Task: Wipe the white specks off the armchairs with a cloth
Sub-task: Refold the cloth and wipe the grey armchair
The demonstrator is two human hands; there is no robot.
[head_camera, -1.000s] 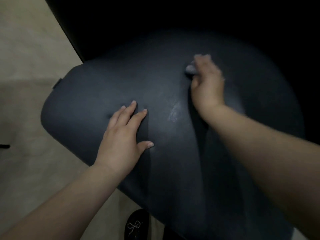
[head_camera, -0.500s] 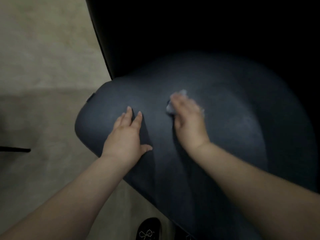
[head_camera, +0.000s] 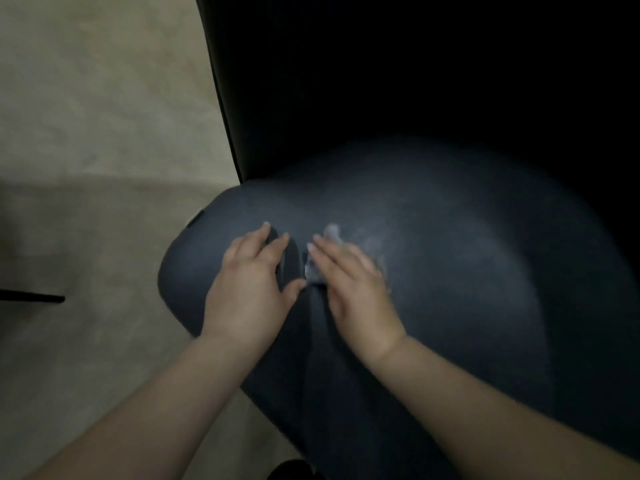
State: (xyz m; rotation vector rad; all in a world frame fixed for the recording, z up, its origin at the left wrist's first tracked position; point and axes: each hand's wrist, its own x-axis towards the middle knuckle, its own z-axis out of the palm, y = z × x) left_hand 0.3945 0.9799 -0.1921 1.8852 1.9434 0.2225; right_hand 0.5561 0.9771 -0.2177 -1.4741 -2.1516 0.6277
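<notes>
The big, round, dark blue-grey armchair seat (head_camera: 450, 271) stands on the pale beige floor (head_camera: 86, 150). Two hands lie flat on the seat, side by side near its left edge: the left hand (head_camera: 251, 289) rests on the bare seat, and the right hand (head_camera: 353, 285) presses down a small, crumpled white cloth (head_camera: 330, 233). A thin black bar (head_camera: 33, 296) lies on the floor, well apart from the seat.

Armchair (head_camera: 467, 271): dark blue-grey upholstery, rounded padded seat, its back rising into deep shadow at the far side; you see it from above. A faint whitish smear (head_camera: 372, 242) marks the seat near its middle.

Cloth (head_camera: 327, 251): small, pale, crumpled, lying flat on the armchair seat toward its left edge; only its far and left edges show clearly to you, the picture blurred.
</notes>
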